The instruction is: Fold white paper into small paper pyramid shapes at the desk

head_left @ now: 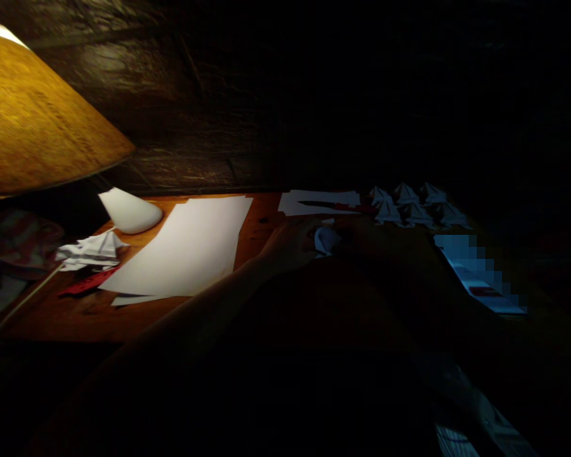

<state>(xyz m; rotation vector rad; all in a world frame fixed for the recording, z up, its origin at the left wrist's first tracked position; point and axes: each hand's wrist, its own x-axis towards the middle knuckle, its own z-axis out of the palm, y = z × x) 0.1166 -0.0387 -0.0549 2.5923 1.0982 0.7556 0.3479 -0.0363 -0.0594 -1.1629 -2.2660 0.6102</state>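
Observation:
A small piece of folded white paper [327, 241] is held up over the middle of the wooden table. My left hand [292, 244] grips it from the left, fingers closed around its edge. From the right, my right hand [361, 238] closes on the same paper, though deep shadow hides most of its fingers. Just behind the hands lies a small stack of white sheets [297, 202] with dark-bladed scissors [330, 205] on top. Several folded paper boats [416, 212] stand in rows to the right of the scissors.
Large white sheets [185, 244] lie at left on the wooden table [85, 324]. Beside them are crumpled folded paper [95, 249], a red object [88, 282], a white lamp base [131, 211] and its yellow shade [42, 120]. A lit, pixelated screen [480, 276] lies at right.

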